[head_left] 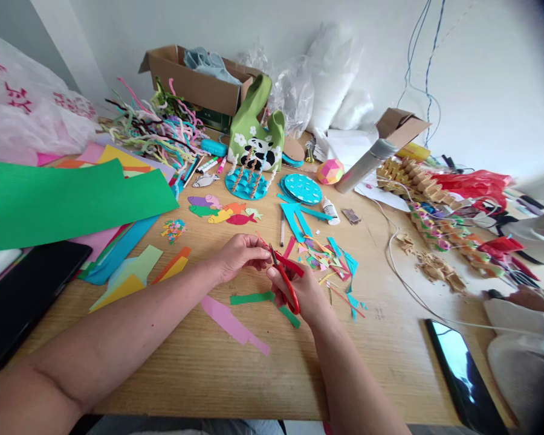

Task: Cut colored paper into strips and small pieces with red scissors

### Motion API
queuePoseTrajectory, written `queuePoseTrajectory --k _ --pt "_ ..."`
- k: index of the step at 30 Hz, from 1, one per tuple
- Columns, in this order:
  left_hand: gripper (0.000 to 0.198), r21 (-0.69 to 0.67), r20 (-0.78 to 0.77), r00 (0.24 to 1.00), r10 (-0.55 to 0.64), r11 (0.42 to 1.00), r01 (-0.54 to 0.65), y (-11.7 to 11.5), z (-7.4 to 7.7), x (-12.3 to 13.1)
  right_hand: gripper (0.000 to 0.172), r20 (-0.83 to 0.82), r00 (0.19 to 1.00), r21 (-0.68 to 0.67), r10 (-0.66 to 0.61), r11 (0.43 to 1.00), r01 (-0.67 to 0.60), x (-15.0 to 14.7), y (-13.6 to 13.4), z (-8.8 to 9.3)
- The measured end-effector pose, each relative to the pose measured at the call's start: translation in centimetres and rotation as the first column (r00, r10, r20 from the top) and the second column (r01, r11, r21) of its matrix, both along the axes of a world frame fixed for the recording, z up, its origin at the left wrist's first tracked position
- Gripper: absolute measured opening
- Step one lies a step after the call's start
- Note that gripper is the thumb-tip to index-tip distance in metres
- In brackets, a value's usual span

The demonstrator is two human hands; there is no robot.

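Observation:
My right hand (301, 293) grips red-handled scissors (292, 296), their dark blades pointing up and left towards my other hand. In a pinch, my left hand (242, 257) holds a narrow strip of red paper (292, 264), which runs past the blades and over my right fingers. Paper scraps (321, 260) in several colours lie just beyond my right hand. Nearer to me are a pink paper strip (233, 323) and a green paper strip (251, 298). Coloured paper fish (241, 220) lie past my left hand, beside a small heap of confetti-like bits (173, 231).
Large green paper sheets (72, 205) lie on a pile at left. Blue scalloped discs (301, 188), a green panda bag (256, 139) and a glue bottle (330, 211) stand behind. A grey cylinder (367, 164) leans at right. A phone (465, 377) and a white cable (394, 266) lie right.

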State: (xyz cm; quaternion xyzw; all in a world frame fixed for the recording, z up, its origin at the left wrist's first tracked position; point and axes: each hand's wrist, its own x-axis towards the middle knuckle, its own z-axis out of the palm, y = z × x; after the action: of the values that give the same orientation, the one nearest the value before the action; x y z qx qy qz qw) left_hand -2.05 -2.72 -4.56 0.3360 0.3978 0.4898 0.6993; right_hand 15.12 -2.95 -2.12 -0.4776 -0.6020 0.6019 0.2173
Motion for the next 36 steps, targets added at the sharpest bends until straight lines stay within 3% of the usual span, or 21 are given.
queuePoseTrajectory --k 14,36 --pt "0.019 -0.007 0.018 1.0 -0.004 1.0 0.004 -0.04 0.09 0.11 0.048 0.024 1.0 -0.024 -0.007 1.0 0.008 0.12 0.17 -0.64" --pt "0.017 -0.009 0.023 1.0 0.0 1.0 0.001 0.02 0.42 -0.09 0.047 0.018 1.0 -0.062 -0.016 0.998 0.017 0.11 0.02 -0.14"
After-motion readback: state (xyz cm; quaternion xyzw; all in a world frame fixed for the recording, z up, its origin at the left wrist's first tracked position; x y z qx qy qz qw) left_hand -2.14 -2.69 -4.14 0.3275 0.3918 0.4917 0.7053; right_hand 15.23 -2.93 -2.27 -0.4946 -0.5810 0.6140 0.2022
